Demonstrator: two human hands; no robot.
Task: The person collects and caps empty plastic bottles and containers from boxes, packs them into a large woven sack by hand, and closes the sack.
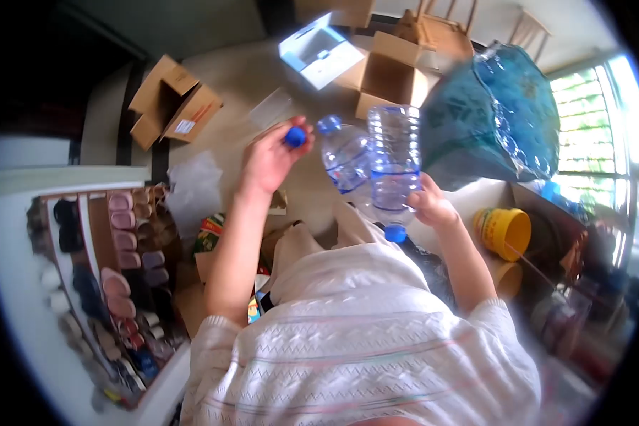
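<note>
"What's in your hands right now?"

"Left hand (pixel 271 160) up at eleven o'clock, thumb and fingertips pinching a blue cap (pixel 295 136). Whether a bottle hangs behind it, I can't tell. Right hand (pixel 435 204) out at three, fingers curled on the side of the upended bottle (pixel 395 145), which stands cap-down at two."

"And the other one?"

"The leaning bottle (pixel 344 153), at one o'clock, cap up, overlapping its neighbour. I can't see what supports it; if only my fingers press it there, that's the shaky bit!"

"So where's the danger?"

"Smooth plastic, thin walls. Squeeze hard and the upended bottle could buckle; grip slackly and it could slip past my fingertips. If the two are merely pressed together, a tilt of the wrist might shed the leaning bottle. And that blue cap is small and round: a loose pinch and it could pop free."

"Tell me about the surfaces."

"Clear and shiny, these bottles; the upended one's a ribbed cylinder with a blue band round it. Beyond, at two, a big bluish-green bag (pixel 451 121), baggy, with a crinkled, glossy mouth. Yellow bucket (pixel 486 228) at three, rounded and hard-looking. Brown carton (pixel 192 117) at ten, stiff flaps splayed. White box (pixel 331 69) at twelve, crisp-edged, lid up. Below me, at six, my own knitted top (pixel 376 334), zigzags and all!"
</note>
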